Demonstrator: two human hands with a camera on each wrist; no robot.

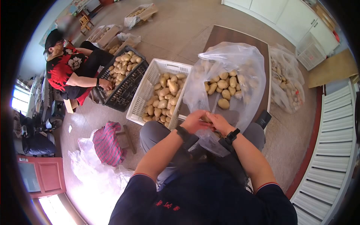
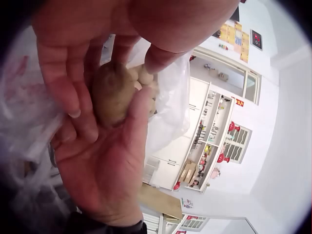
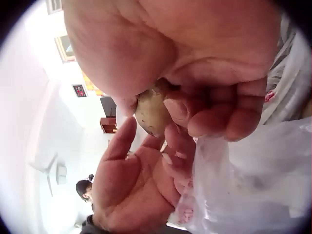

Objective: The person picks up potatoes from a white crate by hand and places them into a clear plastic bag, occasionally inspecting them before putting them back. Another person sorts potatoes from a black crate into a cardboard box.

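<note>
Between my two hands, low over the lap, is a single potato [image 2: 113, 95]. My right hand [image 1: 220, 124] pinches it between thumb and curled fingers, as the right wrist view shows. My left hand [image 1: 195, 122] holds the same potato from the other side, its fingers and thumb around the end. Much of the potato [image 3: 152, 114] is covered by fingers; dark marks show on its skin. Just beyond the hands lies a large clear plastic bag [image 1: 240, 52], its mouth spread toward me, with several potatoes [image 1: 224, 84] inside.
A white crate [image 1: 135, 108] of potatoes stands left of the bag, beside my knee. Further left, a seated person [image 1: 69, 71] reaches into a black crate [image 1: 127, 92] of potatoes. Another filled bag [image 1: 288, 90] lies at right. A stool with checked cloth [image 1: 108, 144] stands at lower left.
</note>
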